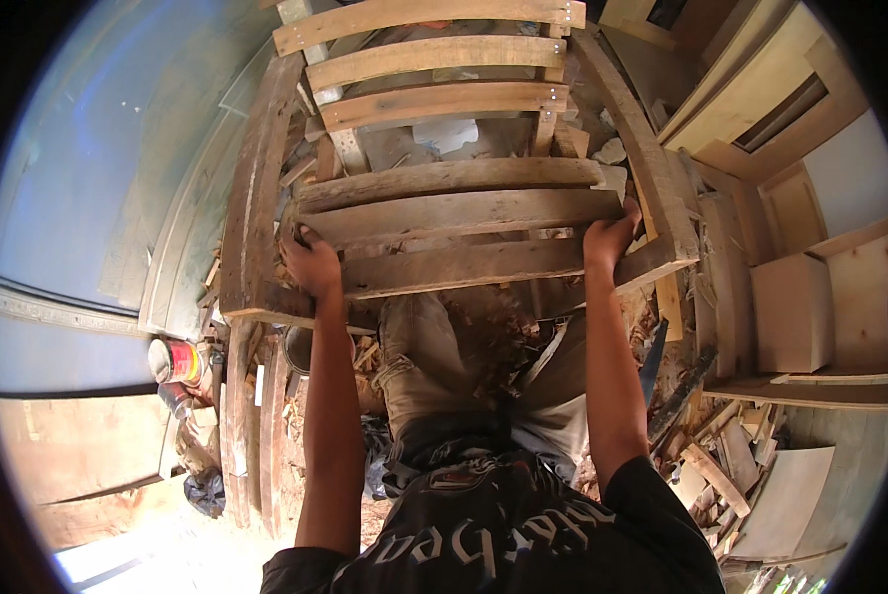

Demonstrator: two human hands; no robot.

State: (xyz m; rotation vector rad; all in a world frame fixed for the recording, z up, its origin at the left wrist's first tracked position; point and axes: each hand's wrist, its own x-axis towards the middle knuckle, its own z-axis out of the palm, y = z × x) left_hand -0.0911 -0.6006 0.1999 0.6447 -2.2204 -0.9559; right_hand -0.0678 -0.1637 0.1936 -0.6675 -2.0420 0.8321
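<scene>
A rough wooden chair-like frame (pixel 258 213) stands before me, with a curved arm beam on each side. Several weathered slats lie across its seat. My left hand (pixel 312 261) is closed around the left end of a wooden slat (pixel 464 214), thumb on top. At the opposite end, my right hand (pixel 610 241) grips the same slat, its fingers partly hidden behind the wood. Nearer my body lies another slat (pixel 464 268), and a third slat (pixel 464 179) sits just beyond the held one. Paler curved slats (pixel 439 104) with screw heads form the backrest.
Wood scraps (pixel 721 480) litter the ground at right, near wooden panels (pixel 790 312). A saw-like dark blade (pixel 654 361) leans beside the frame's right side. On the left are a paint can (pixel 174 360), upright timbers (pixel 238 426) and a large bluish panel (pixel 117 178).
</scene>
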